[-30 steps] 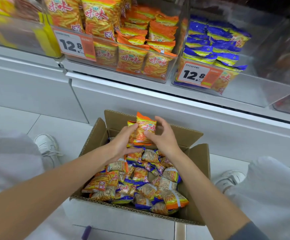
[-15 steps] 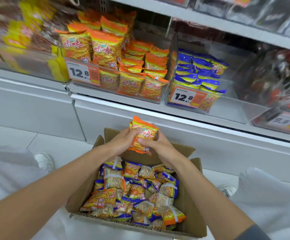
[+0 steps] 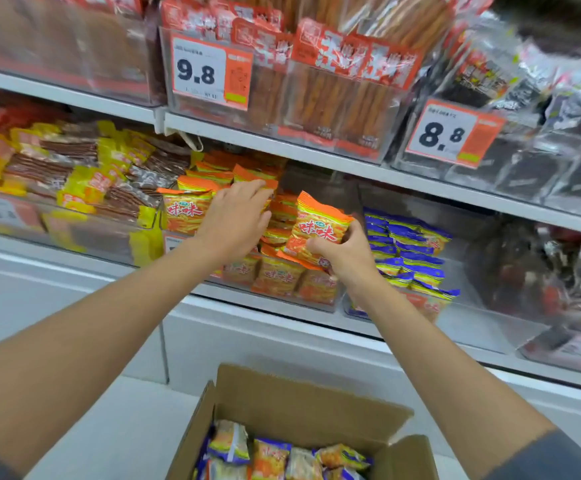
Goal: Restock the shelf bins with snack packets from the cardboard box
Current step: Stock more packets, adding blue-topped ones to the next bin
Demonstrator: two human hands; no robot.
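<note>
My right hand (image 3: 342,252) grips an orange snack packet (image 3: 320,227), held up in front of the clear shelf bin (image 3: 328,301) that holds several orange packets. My left hand (image 3: 235,216) reaches into the same bin, its fingers closed on the top edge of an orange packet (image 3: 252,174) standing in the pile; whether it holds or only touches it I cannot tell for sure. The open cardboard box (image 3: 302,400) sits on the floor below, with several orange and blue packets (image 3: 268,455) in it.
A bin of blue packets (image 3: 406,251) stands to the right of the orange one, a bin of yellow and brown packets (image 3: 74,181) to the left. The upper shelf carries price tags 9.8 (image 3: 209,72) and 8.8 (image 3: 450,133). White shelf base below.
Both hands rose from the box to the shelf bin. The orange packets held between them split: the right hand keeps one, the left reached into the bin. The camera tilted up.
</note>
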